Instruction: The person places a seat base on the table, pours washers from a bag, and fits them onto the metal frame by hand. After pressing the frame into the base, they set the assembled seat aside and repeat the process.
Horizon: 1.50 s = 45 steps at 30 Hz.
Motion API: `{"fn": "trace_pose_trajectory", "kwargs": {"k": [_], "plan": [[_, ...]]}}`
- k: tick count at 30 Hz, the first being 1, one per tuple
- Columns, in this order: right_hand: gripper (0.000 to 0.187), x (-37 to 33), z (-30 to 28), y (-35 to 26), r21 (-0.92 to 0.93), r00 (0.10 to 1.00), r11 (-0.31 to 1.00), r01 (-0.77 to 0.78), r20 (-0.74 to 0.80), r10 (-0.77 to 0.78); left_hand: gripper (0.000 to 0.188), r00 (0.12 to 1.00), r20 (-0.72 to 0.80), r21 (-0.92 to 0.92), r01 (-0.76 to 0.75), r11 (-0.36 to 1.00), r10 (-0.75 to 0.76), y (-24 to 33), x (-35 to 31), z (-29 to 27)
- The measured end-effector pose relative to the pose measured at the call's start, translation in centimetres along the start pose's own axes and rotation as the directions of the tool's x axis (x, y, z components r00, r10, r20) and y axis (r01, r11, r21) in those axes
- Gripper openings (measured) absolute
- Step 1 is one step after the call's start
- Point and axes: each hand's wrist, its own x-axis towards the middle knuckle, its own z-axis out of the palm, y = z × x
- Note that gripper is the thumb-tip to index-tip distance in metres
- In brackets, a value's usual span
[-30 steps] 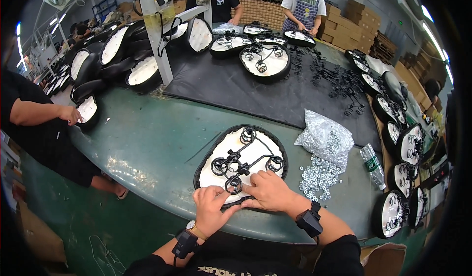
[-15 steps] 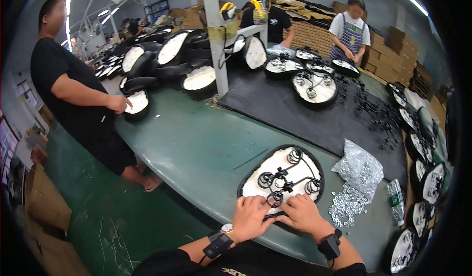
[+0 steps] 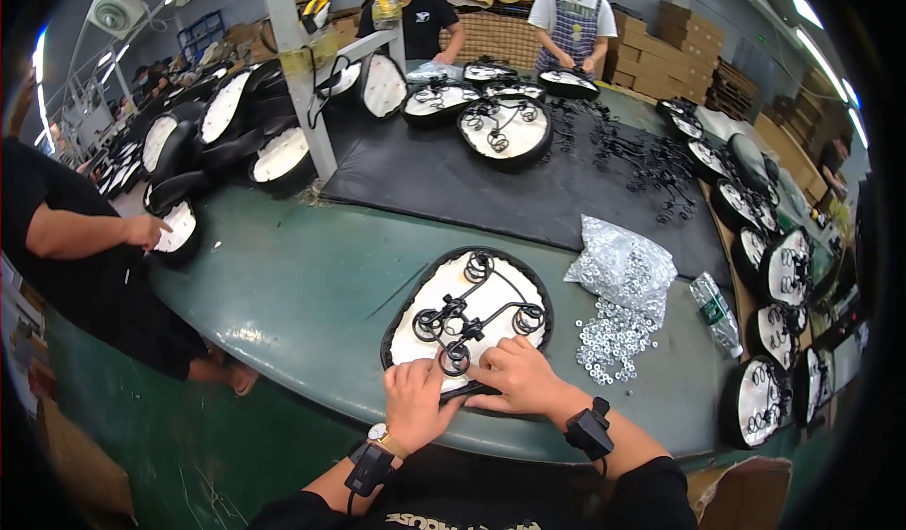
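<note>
A padded seat (image 3: 429, 315) lies underside up on the green table in front of me, its black cover folded round a white base. On it sits a black wire spring frame (image 3: 462, 325) with a coil at each corner. My left hand (image 3: 415, 403) grips the seat's near edge, fingers curled over the rim beside the nearest coil. My right hand (image 3: 514, 376) holds the same edge on the other side of that coil, its fingers bent onto the white base. Both thumbs are low at the rim, almost meeting. What lies under the fingertips is hidden.
Right of the seat, metal nuts (image 3: 613, 346) spill from a clear plastic bag (image 3: 623, 261). Beyond is a plastic bottle (image 3: 717, 313). Finished-looking seats (image 3: 760, 400) line the right edge. Loose black spring frames (image 3: 651, 157) lie on a black mat (image 3: 415, 167). Co-workers stand left and across.
My view has swung right, so the table and seat appear farther left. Both hands remain at the seat's near edge, with slightly shifted fingers.
</note>
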Motion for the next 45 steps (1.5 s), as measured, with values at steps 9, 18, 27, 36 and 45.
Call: {"fn": "trace_pose_trajectory", "kwargs": {"k": [9, 18, 27, 36, 45], "plan": [[0.025, -5.5, 0.6, 0.6, 0.529, 0.557, 0.678, -0.511, -0.397, 0.73, 0.058, 0.889, -0.384, -0.334, 0.116, 0.935, -0.247, -6.7, -2.3, 1.6], [0.1, -4.7, 4.7, -6.6, 0.85, 0.478, -0.336, -0.405, 0.511, 0.714, 0.054, 0.821, 0.498, -0.735, 0.571, 0.365, -0.281, -4.3, 0.1, -2.4], [0.086, -8.4, 4.0, -7.9, 0.995, 0.414, 0.066, -0.069, -0.032, 0.91, 0.076, 0.866, 0.489, -0.797, 0.492, 0.349, -0.105, 4.4, -0.6, -4.1], [0.092, -26.5, -16.8, -9.8, 0.92, -0.228, 0.384, -0.081, -0.392, 0.891, 0.035, 0.742, 0.47, -0.821, 0.167, 0.546, 0.479, 9.0, 3.1, 2.1], [0.055, -48.2, -33.9, -7.7, 0.815, -0.704, 0.452, -0.363, -0.558, 0.44, 0.032, 0.754, 0.471, -0.699, 0.003, 0.715, 0.457, 11.5, 3.4, 8.8]]}}
